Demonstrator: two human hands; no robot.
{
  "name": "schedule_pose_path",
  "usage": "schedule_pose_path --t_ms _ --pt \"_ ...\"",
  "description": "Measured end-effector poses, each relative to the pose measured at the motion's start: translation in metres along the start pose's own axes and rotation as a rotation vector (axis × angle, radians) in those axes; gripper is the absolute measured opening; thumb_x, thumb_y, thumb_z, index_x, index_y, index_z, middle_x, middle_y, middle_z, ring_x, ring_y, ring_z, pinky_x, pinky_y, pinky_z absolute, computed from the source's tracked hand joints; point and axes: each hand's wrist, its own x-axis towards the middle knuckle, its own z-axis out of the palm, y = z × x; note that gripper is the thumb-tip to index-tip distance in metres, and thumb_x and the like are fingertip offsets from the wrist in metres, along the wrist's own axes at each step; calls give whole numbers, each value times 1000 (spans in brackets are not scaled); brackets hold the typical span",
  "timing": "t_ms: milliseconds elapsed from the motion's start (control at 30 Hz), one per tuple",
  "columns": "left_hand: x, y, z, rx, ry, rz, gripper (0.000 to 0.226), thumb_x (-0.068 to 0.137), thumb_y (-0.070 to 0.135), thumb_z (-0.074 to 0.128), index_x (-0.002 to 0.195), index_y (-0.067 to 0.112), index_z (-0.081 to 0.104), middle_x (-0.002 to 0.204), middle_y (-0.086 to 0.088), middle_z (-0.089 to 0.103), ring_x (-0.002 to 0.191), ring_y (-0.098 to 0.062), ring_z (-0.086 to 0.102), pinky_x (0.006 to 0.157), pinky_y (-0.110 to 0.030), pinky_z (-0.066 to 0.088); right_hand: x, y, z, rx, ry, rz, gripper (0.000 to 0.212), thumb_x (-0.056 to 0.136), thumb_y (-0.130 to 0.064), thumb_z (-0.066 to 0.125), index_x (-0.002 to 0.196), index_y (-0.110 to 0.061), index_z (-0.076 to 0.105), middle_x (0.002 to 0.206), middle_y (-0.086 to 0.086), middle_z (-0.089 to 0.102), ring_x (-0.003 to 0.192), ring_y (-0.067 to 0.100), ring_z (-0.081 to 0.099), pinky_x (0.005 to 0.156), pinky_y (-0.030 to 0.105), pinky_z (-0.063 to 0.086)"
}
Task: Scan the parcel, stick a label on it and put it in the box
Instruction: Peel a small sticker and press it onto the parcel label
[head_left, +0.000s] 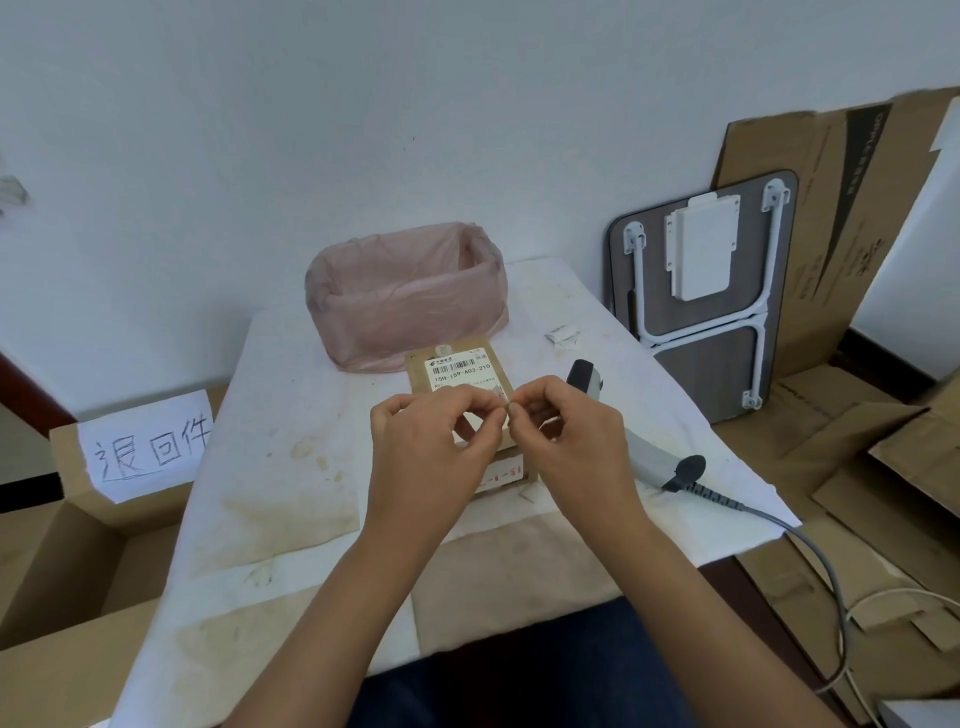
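The parcel (460, 395) is laid flat on a stained white table cover (291, 415), partly hidden behind both hands.

A small white label (500, 401) is pinched between the fingertips of the left hand (431, 441) and the right hand (569, 436), just above the brown parcel. "15H-159-A03-210" is printed under a barcode on the parcel's shipping label (460, 368). A pink-lined bin (405, 296) is set behind it, a grey barcode scanner (644, 441) beside it on the right. An open cardboard box (72, 530) marked "退回件" is placed at the left. A folded table (706, 291) is leant against the pale wall.

Bare forearms (no sleeves); dark blue trousers (524, 670).
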Motion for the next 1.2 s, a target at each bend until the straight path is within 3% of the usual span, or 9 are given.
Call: schedule_pose_path --t_ms 233,433,533,633,733,800,1000,1100,1200 --pt "1 0 -2 16 -29 -22 10 85 29 71 78 35 66 69 26 61 73 -2 61 94 -29 29 0 2 2 -115 -15 -45 4 87 -20 65 87 -19 68 75 -9 67 72 8 63 63 15 50" --pt "2 1 -2 -65 -49 -49 7 79 33 64 72 35 62 64 24 61 73 0 63 90 -52 47 -2 3 1 -78 -22 -39 4 87 -17 65 88 -17 69 76 -9 69 76 7 62 62 10 47" --pt "1 2 -2 -121 -60 -95 7 77 35 63 70 33 63 80 29 64 72 3 62 85 -56 50 -3 2 1 -31 -24 -19 4 86 -15 66 88 -16 70 76 -8 70 76 7 63 62 8 45" --pt "0 1 -2 -154 -69 -141 9 82 30 69 73 31 67 78 38 62 67 6 60 81 -45 52 -3 0 0 64 -24 28 5 86 -13 67 87 -15 71 76 -7 71 75 8 65 63 9 47" --pt "0 -2 -2 -186 -75 -173 11 85 24 69 74 29 68 78 34 64 65 5 60 64 -20 43 -4 -2 -1 101 -27 43 5 86 -14 67 88 -16 71 78 -7 71 78 7 65 64 8 48" --pt "0 -2 -1 -190 -72 -170 12 85 24 69 74 28 69 81 32 64 66 4 60 61 -16 40 -4 -2 -1 92 -17 41 5 85 -14 68 87 -17 71 78 -8 71 78 6 64 63 6 47" --pt "-1 -6 0 -140 -75 -69 9 87 28 67 79 30 69 73 22 67 77 3 62 88 -51 49 -4 1 -1 -12 -30 -8 5 84 -14 68 87 -17 71 75 -10 69 78 5 63 63 8 45" --pt "-1 -5 -2 -12 -77 4 8 90 28 66 83 31 66 71 29 58 85 14 54 100 -38 34 -2 1 -3 -51 -50 -24 5 83 -13 67 85 -17 70 73 -11 68 78 4 62 63 9 46" --pt "-1 -3 -4 88 -82 52 7 91 30 65 85 32 66 72 29 56 80 5 58 100 -31 26 -1 1 -5 -84 -73 -23 3 83 -16 66 83 -18 68 72 -8 67 74 7 62 61 14 50"
